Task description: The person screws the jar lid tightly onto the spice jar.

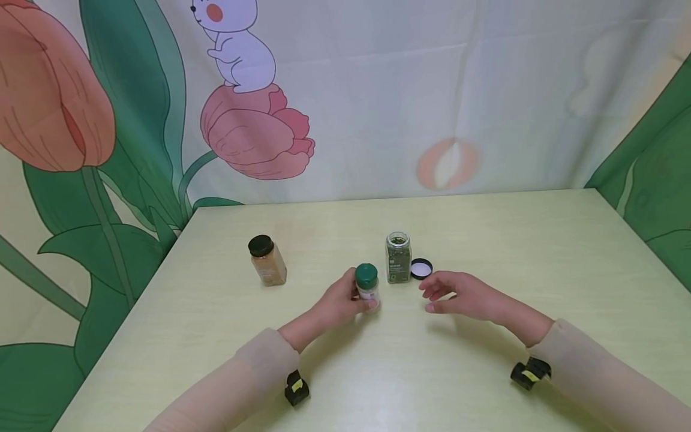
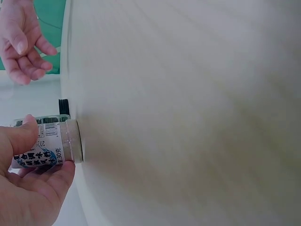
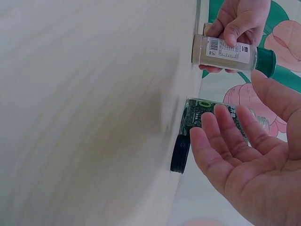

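My left hand point(image 1: 341, 300) grips a small seasoning bottle point(image 1: 369, 294) with a green cap point(image 1: 366, 275), its thumb across the printed label point(image 2: 43, 146). The bottle stands upright, its base at the tabletop. Just right of it is an uncapped glass jar point(image 1: 399, 259) of dried green herbs, with its black lid point(image 1: 421, 269) lying beside it, pale inside facing up. Near the lid hovers my right hand point(image 1: 459, 294), fingers loosely bent and holding nothing. In the right wrist view the right hand's fingers point(image 3: 225, 136) overlap the herb jar point(image 3: 207, 113).
A square jar point(image 1: 269, 264) of tan powder with a black cap stands at the left of the pale table point(image 1: 216, 336). Behind the table hangs a cloth backdrop point(image 1: 367, 90) printed with tulips and a white animal. A black camera sits at each wrist.
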Action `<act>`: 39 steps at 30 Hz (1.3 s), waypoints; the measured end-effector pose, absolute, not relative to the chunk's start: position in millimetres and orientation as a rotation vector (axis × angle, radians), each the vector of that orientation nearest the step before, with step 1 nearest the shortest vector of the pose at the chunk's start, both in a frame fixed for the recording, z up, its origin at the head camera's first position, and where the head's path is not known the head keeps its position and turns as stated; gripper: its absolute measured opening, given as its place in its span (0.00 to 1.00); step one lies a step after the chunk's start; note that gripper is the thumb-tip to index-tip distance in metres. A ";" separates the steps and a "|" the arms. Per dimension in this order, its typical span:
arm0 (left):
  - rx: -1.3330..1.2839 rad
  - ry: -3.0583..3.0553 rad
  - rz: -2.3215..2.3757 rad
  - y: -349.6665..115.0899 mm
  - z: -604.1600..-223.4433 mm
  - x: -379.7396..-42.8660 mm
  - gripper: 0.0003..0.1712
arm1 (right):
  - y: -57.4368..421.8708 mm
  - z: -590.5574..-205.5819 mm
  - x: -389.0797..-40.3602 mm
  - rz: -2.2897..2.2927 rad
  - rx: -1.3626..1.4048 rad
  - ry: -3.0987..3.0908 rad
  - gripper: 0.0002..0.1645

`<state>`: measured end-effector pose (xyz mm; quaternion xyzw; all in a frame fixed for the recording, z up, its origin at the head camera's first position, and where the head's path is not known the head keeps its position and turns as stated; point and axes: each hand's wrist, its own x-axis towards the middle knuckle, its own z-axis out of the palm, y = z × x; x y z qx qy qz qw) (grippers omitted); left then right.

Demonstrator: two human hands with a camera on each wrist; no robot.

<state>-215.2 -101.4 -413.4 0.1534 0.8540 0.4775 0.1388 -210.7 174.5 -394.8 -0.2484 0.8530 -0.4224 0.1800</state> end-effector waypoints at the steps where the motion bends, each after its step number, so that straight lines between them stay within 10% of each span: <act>1: 0.443 2.471 1.381 -102.0 -413.2 -215.4 0.26 | 174.6 -394.7 -210.5 -1.196 -0.702 2.409 0.25; 39: 0.338 2.507 1.407 -121.3 -414.1 -228.1 0.27 | 174.9 -392.3 -206.8 -1.185 -0.737 2.408 0.24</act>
